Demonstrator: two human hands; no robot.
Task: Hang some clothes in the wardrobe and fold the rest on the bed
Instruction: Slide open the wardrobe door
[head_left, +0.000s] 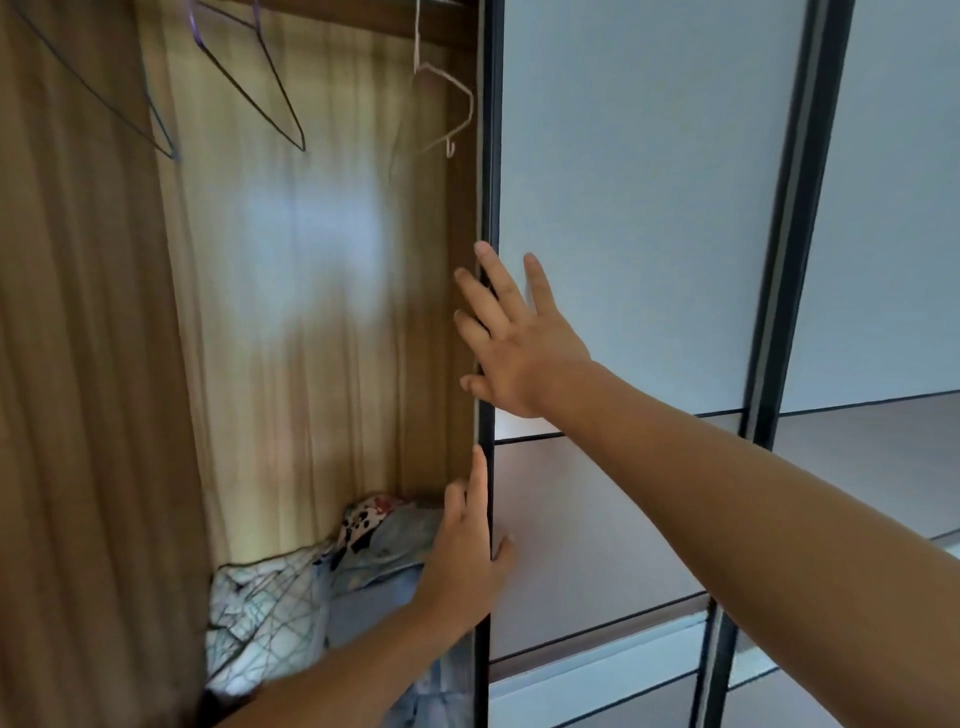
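1. Wooden wardrobe (322, 338) stands open on the left of the view, and a pale sliding door (649, 182) fills the right. Both hands meet at the door's dark edge strip (489, 156).
2. The right hand (519, 348) has its fingers straight and spread. Its palm lies flat against the strip and the panel beside it, and it holds nothing.
3. The left hand (467, 551) is lower down, with its fingers straight along the inner side of the strip and its thumb on the panel front. The edge sits between them, with no curled grasp.
4. The step in hand looks like sliding the door along its track, though which way cannot be told. It calls for a level, steady push from both hands so the door does not tilt or jam, with fingertips kept out of the closing gap.
5. Clothes (291, 597) lie in a loose heap on the wardrobe floor, just left of the left forearm. None hang yet.
6. Above hang bare hangers: a dark wire hanger (298, 140) and a pink hanger (470, 106), the pink one close to the door edge.
7. A second framed panel (883, 208) stands further right. The bed is not in view.
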